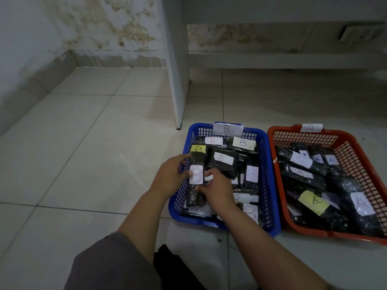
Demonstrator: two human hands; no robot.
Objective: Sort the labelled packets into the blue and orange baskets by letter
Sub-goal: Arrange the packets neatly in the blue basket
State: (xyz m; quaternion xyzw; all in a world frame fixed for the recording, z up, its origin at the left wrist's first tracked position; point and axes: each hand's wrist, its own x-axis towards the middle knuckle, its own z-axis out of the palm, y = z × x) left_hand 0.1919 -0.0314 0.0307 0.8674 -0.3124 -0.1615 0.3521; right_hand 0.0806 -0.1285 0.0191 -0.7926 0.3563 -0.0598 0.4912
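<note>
Packet [196,181] in dark wrapping, white slip marked B, held over the near-left part of the blue basket [270,185] by both hands. Left hand [170,176] grips its left edge, thumb and fingers curled round the upper half beside the slip. Right hand [217,190] pinches the right edge and lower part, fingertips on the wrapping just below the slip. Packet stands lengthwise, near to far, its far end touching a yellow B slip [198,148] on another packet.

Blue basket sits on the tiled floor [83,143], far rim bearing a white B tag [227,129]. Inside: many dark packets lying crosswise and overlapping, all visible slips reading B, mostly white, one pale yellow [243,142] toward the far side.

Orange basket [356,147] just right of the blue one, sides nearly touching. Far rim carries a white A tag [311,127]. Contents: dark packets piled at angles, slips reading A, one yellow slip [313,201] near the middle-near part, a large white one [363,204] at near right.

White furniture panel [178,80] stands on the floor beyond the blue basket. Stained wall [104,28] at far left. Grey-clad knee [109,262] at near edge, under the left forearm.
</note>
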